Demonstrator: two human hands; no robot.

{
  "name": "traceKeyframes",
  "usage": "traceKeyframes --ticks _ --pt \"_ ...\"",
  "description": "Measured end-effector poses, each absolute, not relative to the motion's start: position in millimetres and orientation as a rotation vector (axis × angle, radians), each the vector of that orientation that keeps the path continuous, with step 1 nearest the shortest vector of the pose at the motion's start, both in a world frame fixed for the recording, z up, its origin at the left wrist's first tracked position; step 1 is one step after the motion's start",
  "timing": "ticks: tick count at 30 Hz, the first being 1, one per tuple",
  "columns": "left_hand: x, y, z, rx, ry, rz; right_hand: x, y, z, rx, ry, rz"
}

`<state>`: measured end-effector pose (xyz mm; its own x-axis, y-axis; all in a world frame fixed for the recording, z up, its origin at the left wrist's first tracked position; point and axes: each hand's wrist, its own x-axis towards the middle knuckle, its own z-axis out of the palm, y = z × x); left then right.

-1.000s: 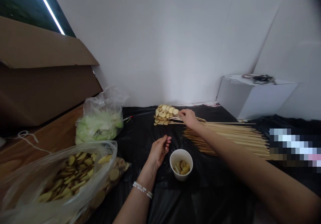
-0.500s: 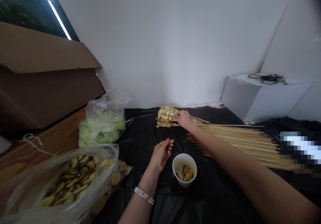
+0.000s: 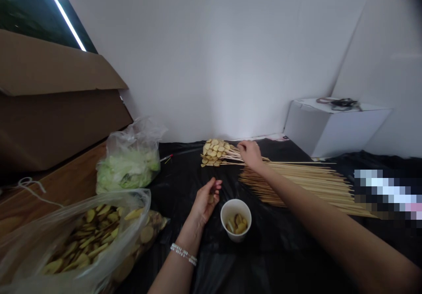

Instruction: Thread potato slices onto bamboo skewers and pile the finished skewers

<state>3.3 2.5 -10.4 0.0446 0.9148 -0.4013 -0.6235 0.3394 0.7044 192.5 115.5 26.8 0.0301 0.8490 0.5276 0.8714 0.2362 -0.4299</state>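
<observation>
My right hand (image 3: 250, 153) is over the sticks of several potato-slice skewers (image 3: 215, 151), which lie piled by the wall. Its fingers are bent down and together, and their tips are partly hidden, so I cannot make out anything between them. My left hand (image 3: 207, 197) is held above the black sheet, palm turned inward and fingers curled. A pale yellowish patch in that palm looks like a potato slice. Just right of it stands a white paper cup (image 3: 236, 219) with potato slices at its bottom. Bare wooden skewers (image 3: 303, 184) lie in a wide pile under my right forearm.
An open plastic bag of potato slices (image 3: 85, 237) is at lower left, beside another bag of slices (image 3: 150, 232). Behind it sits a bag of pale green leaves (image 3: 128, 166). A cardboard box (image 3: 59, 109) and a white box (image 3: 336, 127) flank the white wall.
My right hand has moved right, away from the potato slices and along the sticks. A yellowish patch now shows in my left palm. The view has shifted slightly.
</observation>
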Motion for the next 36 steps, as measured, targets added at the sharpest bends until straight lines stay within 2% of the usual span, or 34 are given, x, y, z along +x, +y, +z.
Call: traceKeyframes --ticks 4,7,14,21,24,30,36 --pt "-6.5 3.5 -6.5 0.289 0.771 1.286 220.1 92.1 38.8 -1.513 -1.769 -0.042" --pt "-14.8 3.7 -5.8 0.268 0.666 1.325 239.2 70.3 40.5 -1.398 -1.722 0.095" --pt "-17.4 3.4 -9.3 0.436 0.601 1.33 276.6 39.8 12.2 -1.361 -1.81 0.457" --pt "-12.6 3.2 -9.6 0.453 0.644 1.332 290.3 34.8 -5.0 -1.506 -2.106 0.57" --pt "-9.2 3.0 -7.0 0.426 0.665 1.34 284.2 31.6 -6.1 -1.588 -2.223 0.518" --pt "-1.6 2.3 -4.0 0.406 0.749 1.309 265.6 24.9 -9.8 -1.697 -2.323 0.073" --pt "-2.6 -1.9 -0.8 0.398 0.596 1.176 257.5 23.6 -12.5 -1.632 -2.232 0.01"
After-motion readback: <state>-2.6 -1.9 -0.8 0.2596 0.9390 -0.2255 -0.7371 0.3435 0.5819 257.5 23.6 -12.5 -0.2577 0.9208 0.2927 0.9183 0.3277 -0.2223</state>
